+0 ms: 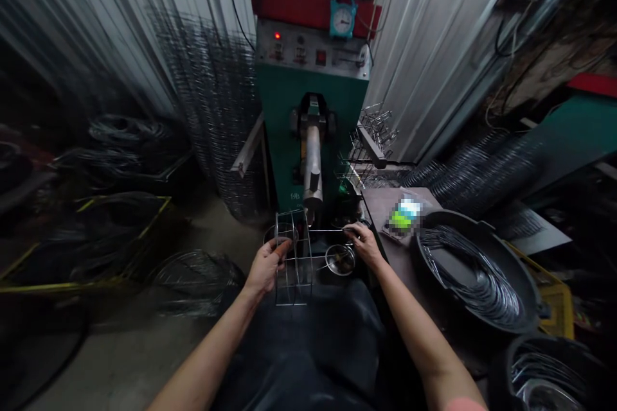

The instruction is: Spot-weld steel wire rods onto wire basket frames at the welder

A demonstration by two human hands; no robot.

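Observation:
Both hands hold a cylindrical wire frame [294, 257] of metal rings and straight rods, just below the lower electrode arm of a green spot-welding machine [311, 96]. My left hand [267, 264] grips the frame's left side. My right hand [366, 245] closes on a long straight rod [328, 230] reaching out from the frame. A small round metal dish [340, 260] sits just below that rod, close to my right hand. The welding arm [312, 167] hangs directly above the frame, and its tip appears close to the top rings.
A black basin [525, 276] of bent wire pieces stands to the right on a work surface [385, 205], beside a blurred packet. Wire racks lie behind it. Rolled wire mesh stands left of the machine, with wire coils and a yellow crate on the floor.

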